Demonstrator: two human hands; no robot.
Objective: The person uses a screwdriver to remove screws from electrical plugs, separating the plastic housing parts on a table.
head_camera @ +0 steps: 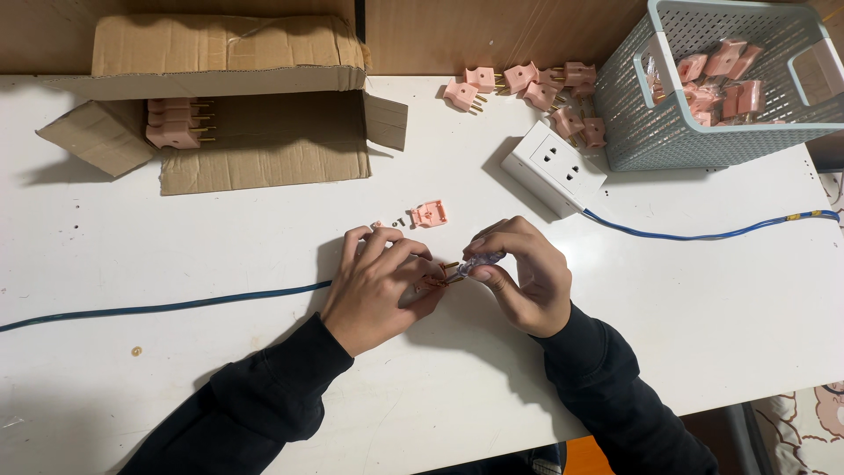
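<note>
The left hand (380, 286) rests on the white table (686, 317), its fingers curled over a plug part (437, 280) with brass pins poking out toward the other hand. The right hand (520, 274) pinches a clear-handled screwdriver (480, 261) between thumb and forefinger, its tip meeting the plug just between the two sets of fingers. A blue cable (158, 308) runs off from under the left fingers to the table's edge. Just beyond the left fingertips lie a pink cover (429, 213) and a few tiny screws (400, 222). Farther past the right fingers sits a white socket (554, 167) with its own blue lead. Well beyond, a cardboard box (237, 114) holds pink plugs, more plugs (527, 88) lie loose, and a grey basket (721, 132) holds others.
</note>
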